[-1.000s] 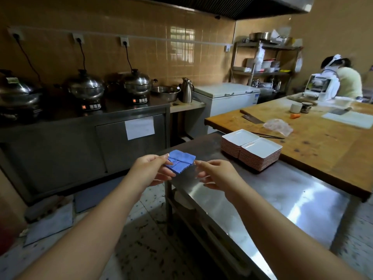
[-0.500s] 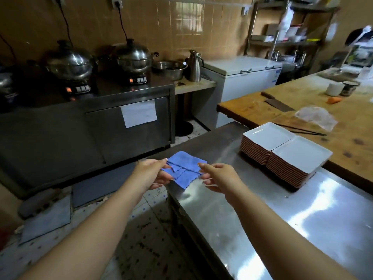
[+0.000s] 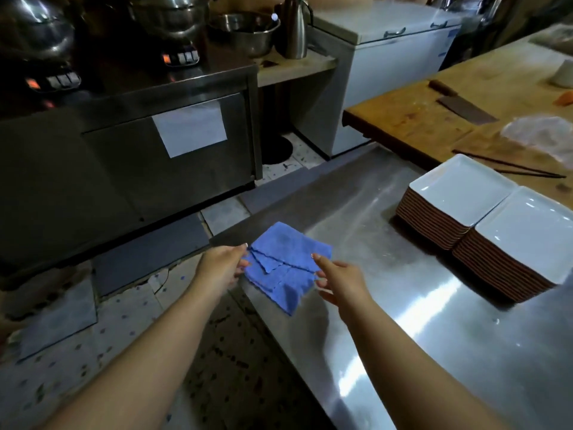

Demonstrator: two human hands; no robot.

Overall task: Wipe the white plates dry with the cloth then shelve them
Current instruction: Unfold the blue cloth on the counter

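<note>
Steel table (image 3: 387, 305) stands before the person, with two stacks of white plates (image 3: 483, 212) at its far right. Both arms reach forward: left hand (image 3: 221, 266) and right hand (image 3: 339, 276) pinch the folded blue cloth (image 3: 285, 265) at opposite edges, over the table's corner.

Cleaver (image 3: 465, 108) & chopsticks (image 3: 508, 164) on wood table (image 3: 403, 119), far right of fingers. Chest freezer (image 3: 387, 57), metal bowl (image 3: 248, 32), steel jug (image 3: 296, 29), cookers (image 3: 173, 23) w/ lit panels well beyond fingers.

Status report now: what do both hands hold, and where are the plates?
Left hand and right hand both pinch blue cloth. Two plate stacks untouched on steel table. Nothing between.
</note>
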